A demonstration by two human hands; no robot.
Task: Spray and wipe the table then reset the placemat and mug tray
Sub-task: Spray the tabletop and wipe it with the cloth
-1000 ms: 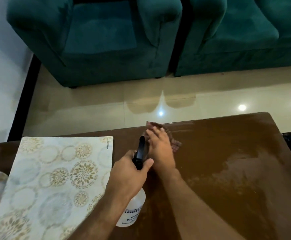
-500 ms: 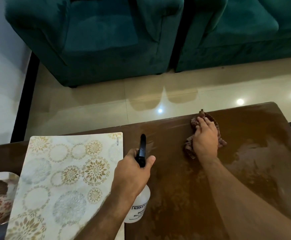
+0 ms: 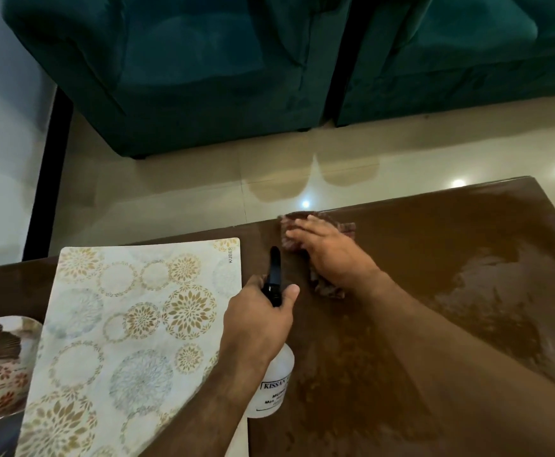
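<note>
While the left hand (image 3: 256, 324) clasps the spray bottle (image 3: 271, 387), right hand (image 3: 327, 250) apparently flat, pressing the cloth (image 3: 327, 288)

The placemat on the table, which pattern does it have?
The placemat is cream with gold and grey floral circles, seen in the head view.

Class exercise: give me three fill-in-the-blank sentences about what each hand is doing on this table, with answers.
1. The left hand grips a spray ____.
2. The right hand presses a ____ flat on the brown table.
3. The patterned placemat lies to the ____ of the left hand.

Answers: bottle; cloth; left
</note>
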